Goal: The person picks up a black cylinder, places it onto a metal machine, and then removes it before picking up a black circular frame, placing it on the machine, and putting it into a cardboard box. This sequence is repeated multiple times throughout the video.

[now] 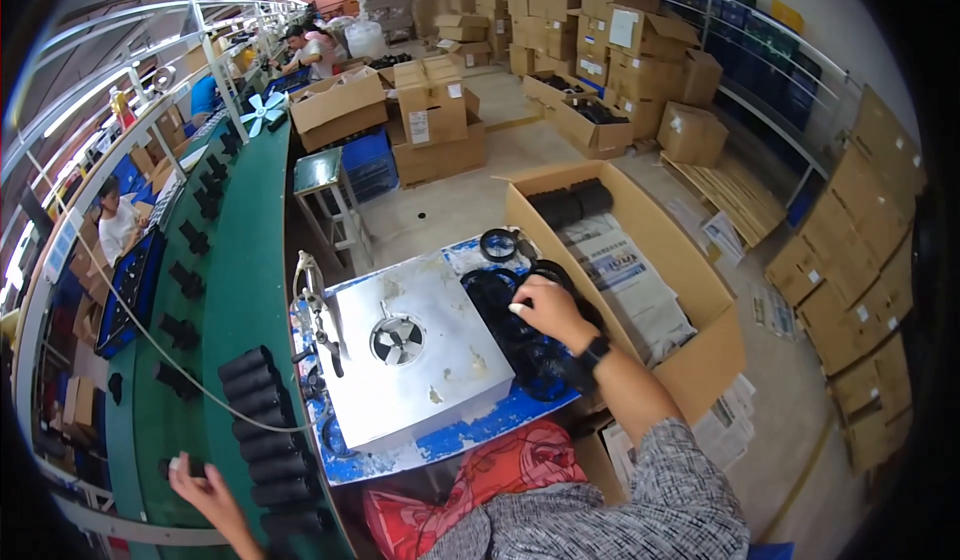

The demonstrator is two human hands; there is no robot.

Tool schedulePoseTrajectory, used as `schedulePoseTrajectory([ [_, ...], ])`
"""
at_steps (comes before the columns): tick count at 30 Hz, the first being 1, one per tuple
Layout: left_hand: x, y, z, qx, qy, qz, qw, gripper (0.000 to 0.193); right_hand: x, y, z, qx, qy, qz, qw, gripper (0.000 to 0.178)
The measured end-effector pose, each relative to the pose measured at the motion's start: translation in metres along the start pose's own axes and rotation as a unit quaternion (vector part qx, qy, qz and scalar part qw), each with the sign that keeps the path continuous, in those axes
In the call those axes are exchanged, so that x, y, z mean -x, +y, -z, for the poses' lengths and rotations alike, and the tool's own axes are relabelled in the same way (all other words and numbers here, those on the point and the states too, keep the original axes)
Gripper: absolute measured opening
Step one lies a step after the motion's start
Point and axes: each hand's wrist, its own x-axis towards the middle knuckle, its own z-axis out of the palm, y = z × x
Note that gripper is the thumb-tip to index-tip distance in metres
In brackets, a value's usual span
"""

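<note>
Low at the left, my left hand (205,495) is over the green conveyor belt (240,270), its fingers closed around a black plastic part (194,468) that is partly hidden. My right hand (552,312) is over a pile of black plastic rings (490,305) at the right side of the worktable. Its fingers are curled and pinched; what they hold, if anything, is hidden against the dark rings. Both hands have white coverings on some fingertips. Between the hands stands a silver metal box (415,360) with a round opening showing fan-like blades (397,341).
Black cylinders (265,430) line the belt's near edge, with several black fittings (185,280) farther along. A metal clamp (318,305) and a hose flank the metal box. An open carton (700,305) with newspaper stands at the right. A stool (320,172) and stacked cartons are beyond.
</note>
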Motion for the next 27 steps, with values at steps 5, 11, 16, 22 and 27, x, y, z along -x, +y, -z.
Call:
schedulePoseTrajectory([
  [5,0.127,0.131,-0.004,0.133,-0.008,0.017,0.991,0.039,-0.032,0.004,-0.068,0.142,-0.052,-0.041,0.988,0.018],
  [11,0.167,0.191,-0.009,0.236,-0.023,0.127,0.963,0.042,-0.020,0.004,-0.057,0.051,-0.006,-0.027,0.998,0.016],
  [16,0.157,0.196,-0.039,0.321,-0.184,-0.015,0.929,0.025,0.003,-0.069,0.024,-0.396,-0.081,-0.048,0.913,0.012],
  [22,0.091,0.303,-0.098,0.631,-0.310,0.210,0.679,0.045,0.055,-0.138,0.047,-0.739,-0.257,-0.138,0.607,0.023],
  [27,0.089,0.284,-0.109,0.649,-0.462,0.216,0.565,0.052,0.068,-0.194,0.039,-0.582,-0.175,-0.145,0.781,0.036],
])
